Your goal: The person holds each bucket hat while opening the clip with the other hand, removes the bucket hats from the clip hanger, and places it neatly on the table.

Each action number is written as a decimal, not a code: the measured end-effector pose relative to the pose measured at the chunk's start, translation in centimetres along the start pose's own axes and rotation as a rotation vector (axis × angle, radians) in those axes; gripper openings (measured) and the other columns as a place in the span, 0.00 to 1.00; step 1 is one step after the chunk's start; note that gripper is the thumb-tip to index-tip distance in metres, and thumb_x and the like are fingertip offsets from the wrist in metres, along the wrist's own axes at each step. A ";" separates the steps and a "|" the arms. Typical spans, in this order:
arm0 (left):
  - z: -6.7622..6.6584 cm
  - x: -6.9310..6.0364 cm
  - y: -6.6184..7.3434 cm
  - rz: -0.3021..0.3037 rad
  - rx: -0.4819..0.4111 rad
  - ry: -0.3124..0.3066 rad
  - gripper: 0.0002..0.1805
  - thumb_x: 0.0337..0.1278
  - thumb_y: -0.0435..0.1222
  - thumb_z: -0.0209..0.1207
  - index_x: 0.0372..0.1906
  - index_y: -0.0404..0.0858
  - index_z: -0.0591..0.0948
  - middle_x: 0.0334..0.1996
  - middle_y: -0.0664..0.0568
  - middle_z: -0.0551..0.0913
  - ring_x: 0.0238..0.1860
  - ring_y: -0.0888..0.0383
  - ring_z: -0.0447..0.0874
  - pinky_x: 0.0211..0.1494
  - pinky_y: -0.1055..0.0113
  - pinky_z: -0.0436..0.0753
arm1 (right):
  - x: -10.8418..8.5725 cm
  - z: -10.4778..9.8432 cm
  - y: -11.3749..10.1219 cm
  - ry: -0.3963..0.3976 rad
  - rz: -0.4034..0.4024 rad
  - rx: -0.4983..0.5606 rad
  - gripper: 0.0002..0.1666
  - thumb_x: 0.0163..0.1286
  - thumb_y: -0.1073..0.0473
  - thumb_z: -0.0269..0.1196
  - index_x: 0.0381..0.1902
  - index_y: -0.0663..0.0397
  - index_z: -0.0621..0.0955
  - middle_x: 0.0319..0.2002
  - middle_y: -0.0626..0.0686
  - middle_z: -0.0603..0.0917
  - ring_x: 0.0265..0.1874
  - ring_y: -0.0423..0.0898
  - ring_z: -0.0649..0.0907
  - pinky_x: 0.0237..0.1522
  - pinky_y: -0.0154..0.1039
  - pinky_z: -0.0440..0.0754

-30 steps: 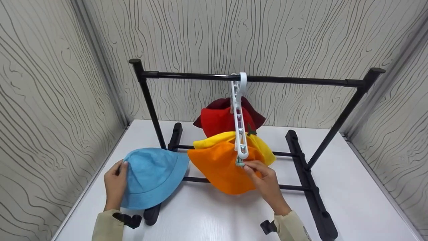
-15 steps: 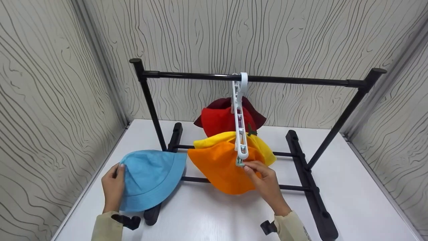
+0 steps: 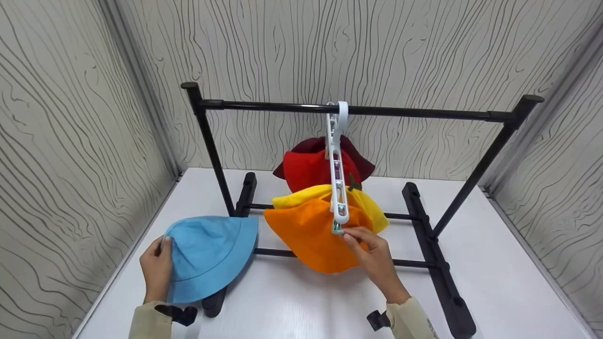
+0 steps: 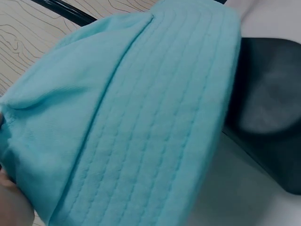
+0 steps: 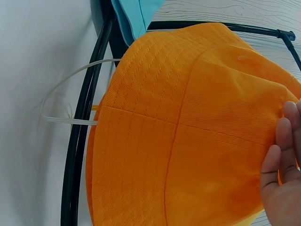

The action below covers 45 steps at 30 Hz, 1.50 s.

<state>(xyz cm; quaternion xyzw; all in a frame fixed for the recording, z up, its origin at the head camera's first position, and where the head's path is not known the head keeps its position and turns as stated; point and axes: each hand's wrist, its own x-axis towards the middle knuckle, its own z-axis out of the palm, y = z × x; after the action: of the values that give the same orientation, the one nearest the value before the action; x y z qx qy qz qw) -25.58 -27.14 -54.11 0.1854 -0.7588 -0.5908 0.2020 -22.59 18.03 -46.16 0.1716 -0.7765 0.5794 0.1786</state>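
My left hand (image 3: 157, 270) pinches the crown of a light blue bucket hat (image 3: 205, 249), held up over the table at the left. Only a little of that hand shows at the edge of the left wrist view, where the hat's stitched brim (image 4: 155, 113) fills the middle. With thumb and index finger my right hand (image 3: 372, 256) pinches a pale green clip (image 3: 338, 229) below the near end of a white hanger (image 3: 338, 188). An orange bucket hat (image 3: 315, 235) hangs at this clip; the clip's bite on the fabric is too small to make out.
Behind the orange hat hang a yellow hat (image 3: 301, 194), a red hat (image 3: 306, 169) and a dark red hat (image 3: 365, 165). The hanger hooks over the bar of a black rack (image 3: 424, 112). Its feet (image 3: 440, 268) stand on a white table (image 3: 282, 306) between patterned walls.
My left hand has drawn the blue hat slightly left and down, away from the orange hat. The right hand stays at the clip, and the hanging hats look unchanged.
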 end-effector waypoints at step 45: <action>0.2 -0.2 -5.3 -0.214 -0.201 0.092 0.33 0.73 0.46 0.42 0.67 0.22 0.62 0.66 0.27 0.63 0.70 0.37 0.60 0.72 0.48 0.62 | -0.2 0.1 0.3 0.018 -0.094 -0.003 0.10 0.65 0.69 0.61 0.41 0.57 0.86 0.37 0.55 0.85 0.35 0.38 0.78 0.40 0.23 0.76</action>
<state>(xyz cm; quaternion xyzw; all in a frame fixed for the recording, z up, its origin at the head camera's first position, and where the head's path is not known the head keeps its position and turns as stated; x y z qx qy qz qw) -25.29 -28.13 -59.34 0.2709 -0.6619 -0.6727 0.1898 -22.54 18.00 -46.55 0.2023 -0.7668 0.5707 0.2130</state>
